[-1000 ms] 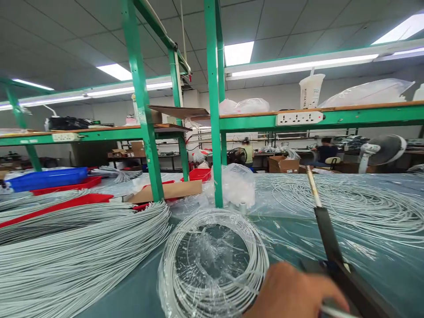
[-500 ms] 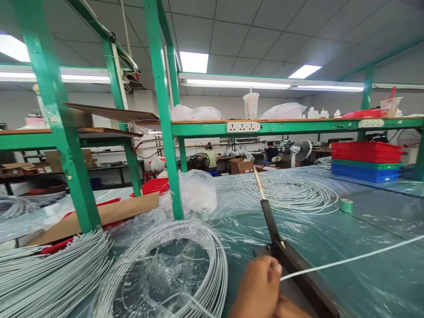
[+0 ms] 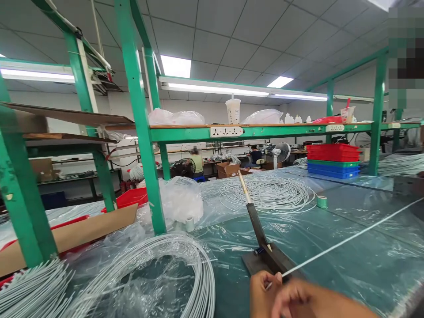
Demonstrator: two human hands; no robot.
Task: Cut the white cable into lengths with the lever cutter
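My left hand (image 3: 260, 291) is closed, its thumb and fingers pinching a thin white cable (image 3: 341, 244) close to its end. From there the cable runs taut up to the right edge of the view. My right hand (image 3: 303, 297) lies just beside the left, fingers bent toward it. Motion smears those fingers, so their grip is unclear. Right beyond both hands stands a dark metal lever cutter (image 3: 261, 234) with its long handle raised, and the cable passes over its base. To the left, a coil of white cable (image 3: 202, 274) rests under clear plastic.
A bundle of cut cables (image 3: 36, 287) lies at the lower left by a green post (image 3: 141, 119). Further back are a loose cable coil (image 3: 271, 194), a green tape roll (image 3: 321, 202) and stacked red and blue trays (image 3: 333, 160). A shelf (image 3: 271, 131) crosses above the table.
The view has turned right, shifting the scene leftward. My right hand has come out from behind the left and now shows beside it. The left hand still holds the cable.
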